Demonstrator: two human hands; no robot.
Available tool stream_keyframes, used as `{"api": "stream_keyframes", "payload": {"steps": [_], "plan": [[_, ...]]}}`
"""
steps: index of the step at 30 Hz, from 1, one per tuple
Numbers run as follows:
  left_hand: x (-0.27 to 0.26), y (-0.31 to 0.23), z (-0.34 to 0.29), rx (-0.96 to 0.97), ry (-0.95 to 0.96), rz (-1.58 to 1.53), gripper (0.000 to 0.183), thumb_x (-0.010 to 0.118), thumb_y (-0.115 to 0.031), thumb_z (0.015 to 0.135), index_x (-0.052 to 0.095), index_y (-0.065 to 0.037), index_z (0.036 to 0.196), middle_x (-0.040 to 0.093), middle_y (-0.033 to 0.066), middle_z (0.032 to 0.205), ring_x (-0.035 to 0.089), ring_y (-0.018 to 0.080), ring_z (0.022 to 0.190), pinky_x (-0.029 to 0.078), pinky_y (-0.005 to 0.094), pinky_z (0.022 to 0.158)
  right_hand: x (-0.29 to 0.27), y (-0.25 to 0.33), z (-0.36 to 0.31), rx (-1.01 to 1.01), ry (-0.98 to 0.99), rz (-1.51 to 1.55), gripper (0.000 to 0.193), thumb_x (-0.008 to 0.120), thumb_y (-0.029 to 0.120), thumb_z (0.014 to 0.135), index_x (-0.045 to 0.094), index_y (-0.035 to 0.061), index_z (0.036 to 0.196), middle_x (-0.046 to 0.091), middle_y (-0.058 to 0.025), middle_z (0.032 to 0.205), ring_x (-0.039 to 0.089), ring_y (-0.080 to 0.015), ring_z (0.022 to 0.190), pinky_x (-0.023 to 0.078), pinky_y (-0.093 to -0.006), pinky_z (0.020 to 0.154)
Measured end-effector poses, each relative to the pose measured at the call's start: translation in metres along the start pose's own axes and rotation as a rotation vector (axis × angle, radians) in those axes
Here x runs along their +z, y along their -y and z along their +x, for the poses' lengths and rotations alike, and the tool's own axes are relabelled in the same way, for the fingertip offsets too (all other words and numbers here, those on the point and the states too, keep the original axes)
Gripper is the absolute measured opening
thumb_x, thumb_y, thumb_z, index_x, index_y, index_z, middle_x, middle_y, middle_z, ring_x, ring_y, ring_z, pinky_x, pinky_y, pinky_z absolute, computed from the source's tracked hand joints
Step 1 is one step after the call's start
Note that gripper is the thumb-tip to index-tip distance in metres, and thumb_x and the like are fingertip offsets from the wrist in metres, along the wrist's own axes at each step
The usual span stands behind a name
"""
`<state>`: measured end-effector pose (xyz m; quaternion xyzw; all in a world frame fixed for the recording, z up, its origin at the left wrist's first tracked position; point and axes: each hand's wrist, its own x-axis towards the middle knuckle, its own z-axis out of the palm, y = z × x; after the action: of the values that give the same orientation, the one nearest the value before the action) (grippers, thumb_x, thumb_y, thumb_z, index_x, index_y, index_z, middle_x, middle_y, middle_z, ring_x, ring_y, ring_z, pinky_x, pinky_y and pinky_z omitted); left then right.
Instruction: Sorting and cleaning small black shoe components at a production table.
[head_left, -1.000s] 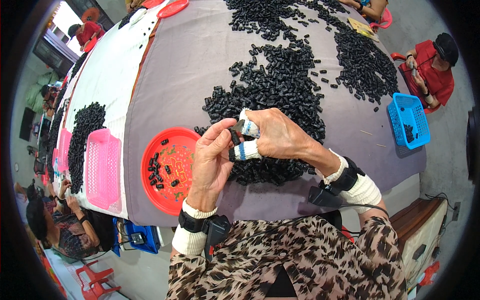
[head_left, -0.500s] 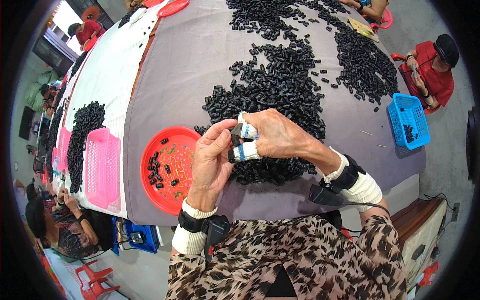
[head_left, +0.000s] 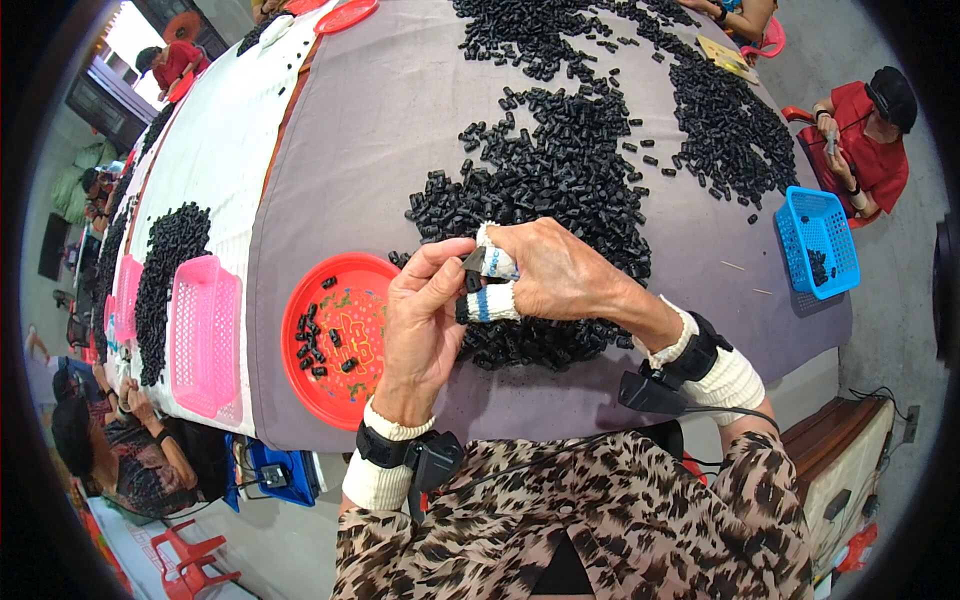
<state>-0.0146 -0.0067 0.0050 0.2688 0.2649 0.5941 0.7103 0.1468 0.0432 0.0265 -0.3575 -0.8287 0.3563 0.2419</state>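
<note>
Both hands meet just above the pile of black plastic pieces [head_left: 560, 190] on the tabletop [head_left: 370, 130]. Left hand [head_left: 425, 320] and taped-fingered right hand [head_left: 560, 275] pinch one small piece [head_left: 473, 262] together. Looks light, stiff, slick; best pinched across its sides.

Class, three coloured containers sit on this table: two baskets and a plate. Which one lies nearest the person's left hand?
The round red plate, just left of the left hand. The pink basket lies farther left, and the blue basket sits at the far right edge.
</note>
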Motion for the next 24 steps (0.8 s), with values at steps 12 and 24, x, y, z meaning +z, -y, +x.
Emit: {"api": "stream_keyframes", "payload": {"steps": [12,24], "plan": [[-0.002,-0.001,-0.001,0.000,0.018,0.027,0.018,0.057,-0.007,0.086,0.058,0.002,0.101,0.062,0.0076,0.092,0.060,0.0122,0.082,0.049,0.0257,0.076,0.003,0.000,-0.002,-0.001,0.017,0.019,0.037,0.071,0.029,0.070,0.051,-0.0017,0.076,0.056,-0.0136,0.062,0.056,-0.0267,0.054,0.043,-0.0370,0.053],[0.000,-0.003,0.004,-0.026,0.041,-0.118,0.018,0.055,-0.006,0.087,0.057,0.002,0.103,0.063,0.0093,0.093,0.061,0.0142,0.082,0.050,0.0273,0.076,-0.006,0.009,-0.004,-0.021,-0.048,0.105,0.029,0.071,0.023,0.070,0.055,0.0018,0.081,0.058,-0.0097,0.065,0.056,-0.0204,0.057,0.043,-0.0324,0.054]]}}
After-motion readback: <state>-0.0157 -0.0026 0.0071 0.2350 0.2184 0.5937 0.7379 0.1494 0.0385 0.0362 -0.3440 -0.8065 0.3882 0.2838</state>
